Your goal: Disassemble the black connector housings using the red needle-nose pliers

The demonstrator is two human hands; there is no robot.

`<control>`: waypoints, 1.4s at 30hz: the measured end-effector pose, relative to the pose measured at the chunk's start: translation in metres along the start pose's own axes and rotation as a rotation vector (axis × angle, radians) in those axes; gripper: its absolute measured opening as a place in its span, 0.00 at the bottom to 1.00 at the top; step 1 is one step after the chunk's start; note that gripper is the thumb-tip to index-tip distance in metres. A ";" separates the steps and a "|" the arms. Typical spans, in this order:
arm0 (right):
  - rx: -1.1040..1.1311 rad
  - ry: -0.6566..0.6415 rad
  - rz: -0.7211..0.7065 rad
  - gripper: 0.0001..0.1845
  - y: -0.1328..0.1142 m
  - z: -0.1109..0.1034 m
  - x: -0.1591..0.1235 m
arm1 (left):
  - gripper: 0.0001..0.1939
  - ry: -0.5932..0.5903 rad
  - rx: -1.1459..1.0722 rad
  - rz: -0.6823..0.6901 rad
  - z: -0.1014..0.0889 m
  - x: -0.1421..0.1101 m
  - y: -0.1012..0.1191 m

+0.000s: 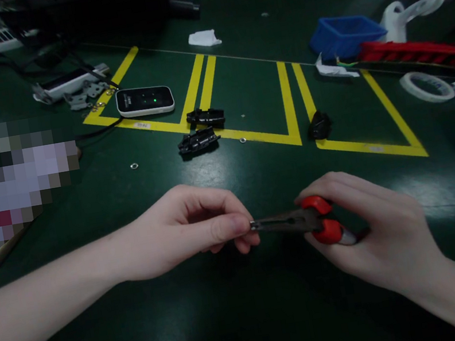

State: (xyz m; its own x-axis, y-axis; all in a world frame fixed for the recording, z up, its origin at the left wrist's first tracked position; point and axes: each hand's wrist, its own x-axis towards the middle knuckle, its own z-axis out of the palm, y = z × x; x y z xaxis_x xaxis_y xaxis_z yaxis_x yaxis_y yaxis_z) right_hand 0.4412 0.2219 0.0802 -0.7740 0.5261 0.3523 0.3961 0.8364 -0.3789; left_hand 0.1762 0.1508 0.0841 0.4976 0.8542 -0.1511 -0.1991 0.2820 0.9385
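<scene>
My right hand (375,221) is wrapped round the red-handled needle-nose pliers (292,221), whose jaws point left. At the tips of the jaws is a tiny metal piece (253,225), too small to name. My left hand (205,221) pinches that piece between thumb and forefinger, right against the plier tips. Beyond my hands, two black plastic parts (199,142) lie close together on the green tabletop (182,317). Another black part (319,126) sits farther right, by a yellow tape line.
Small metal rings (134,165) lie on the table. A white device with a black face (145,101) rests left of centre, near metal brackets (86,94). At the right are a blue bin (344,34), a red strip (426,57) and a tape roll (427,86).
</scene>
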 end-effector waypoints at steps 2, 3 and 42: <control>0.031 0.000 0.004 0.09 0.002 0.003 0.000 | 0.08 0.009 0.049 0.000 0.001 0.001 -0.001; 0.040 -0.009 0.007 0.09 0.002 0.005 0.000 | 0.08 0.008 0.072 -0.002 0.002 0.001 -0.002; 0.119 -0.183 0.068 0.05 0.002 0.004 0.000 | 0.25 0.054 1.107 0.468 -0.016 0.001 -0.025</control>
State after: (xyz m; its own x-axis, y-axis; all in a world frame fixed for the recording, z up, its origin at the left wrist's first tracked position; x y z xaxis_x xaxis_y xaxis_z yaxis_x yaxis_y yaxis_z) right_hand 0.4400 0.2231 0.0762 -0.8284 0.5351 0.1656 0.3978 0.7702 -0.4985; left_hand 0.1681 0.1511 0.0557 0.5289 0.7985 0.2875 0.4951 -0.5654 0.6596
